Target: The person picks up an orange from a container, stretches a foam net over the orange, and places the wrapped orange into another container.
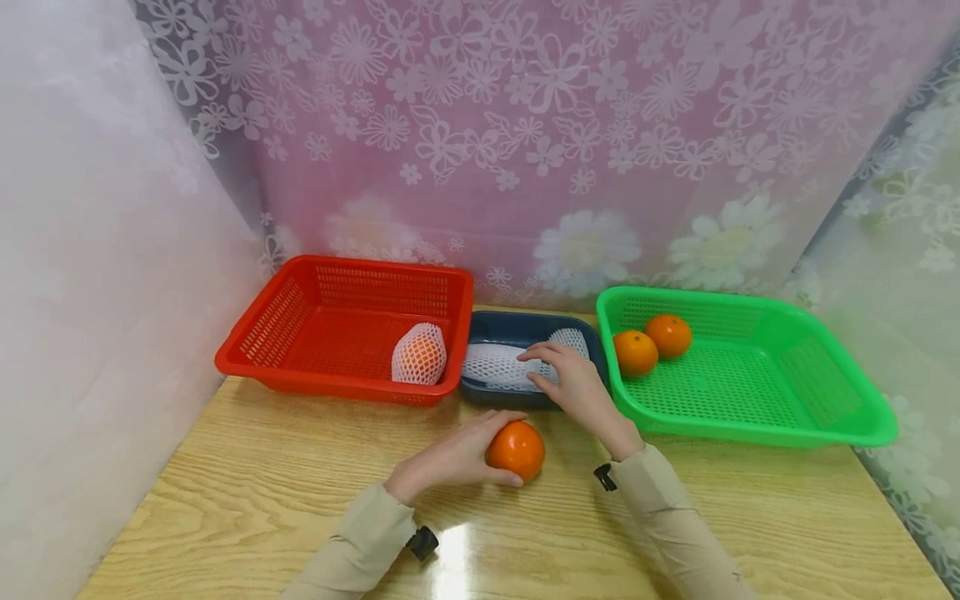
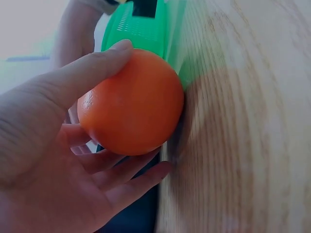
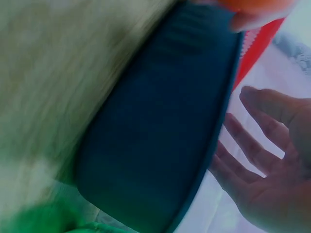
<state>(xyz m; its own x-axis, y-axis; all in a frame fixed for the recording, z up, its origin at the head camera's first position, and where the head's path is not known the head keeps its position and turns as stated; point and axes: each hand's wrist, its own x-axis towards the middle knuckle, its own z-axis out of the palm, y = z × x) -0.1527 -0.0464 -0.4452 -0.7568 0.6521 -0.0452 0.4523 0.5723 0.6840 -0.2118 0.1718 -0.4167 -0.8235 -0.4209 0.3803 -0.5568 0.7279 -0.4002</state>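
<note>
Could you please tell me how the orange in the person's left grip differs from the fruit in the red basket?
The bare orange shows smooth, shiny skin, while the netted fruit wears a white mesh sleeve. The bare orange is held by the left grip in front of the navy tray; the netted fruit lies inside the red basket, with neither hand on it. Both are orange in colour.
</note>
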